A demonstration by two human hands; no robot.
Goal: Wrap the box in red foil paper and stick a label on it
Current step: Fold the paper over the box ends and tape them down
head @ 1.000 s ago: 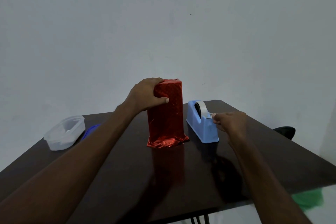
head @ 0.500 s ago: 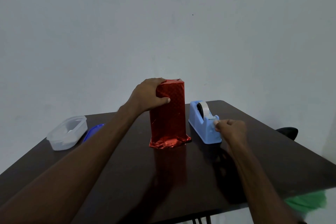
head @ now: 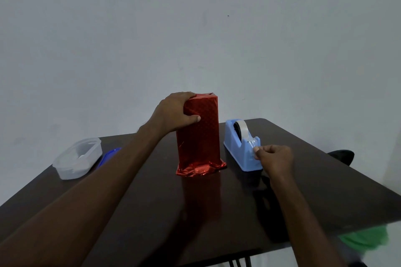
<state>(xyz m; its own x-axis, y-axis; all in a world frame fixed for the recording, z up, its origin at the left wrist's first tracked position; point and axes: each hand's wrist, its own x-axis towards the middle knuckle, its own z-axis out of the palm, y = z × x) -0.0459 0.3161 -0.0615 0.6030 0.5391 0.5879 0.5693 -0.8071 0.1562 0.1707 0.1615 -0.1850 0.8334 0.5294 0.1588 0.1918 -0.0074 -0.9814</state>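
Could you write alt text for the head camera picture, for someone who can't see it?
A left hand steadies an upright box wrapped in red foil on a dark table, while the right hand pinches tape at a blue tape dispenser beside it. A clear plastic container sits far left.

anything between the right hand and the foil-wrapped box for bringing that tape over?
Nothing visible. The right hand pinches tape at the dispenser; bare table separates it from the box, which the left hand steadies.

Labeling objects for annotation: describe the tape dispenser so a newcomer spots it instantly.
On the dark table, look just right of the upright red foil-wrapped box. The tape dispenser is the pale blue wedge carrying a clear tape roll, with the right hand pinching tape at its near end.
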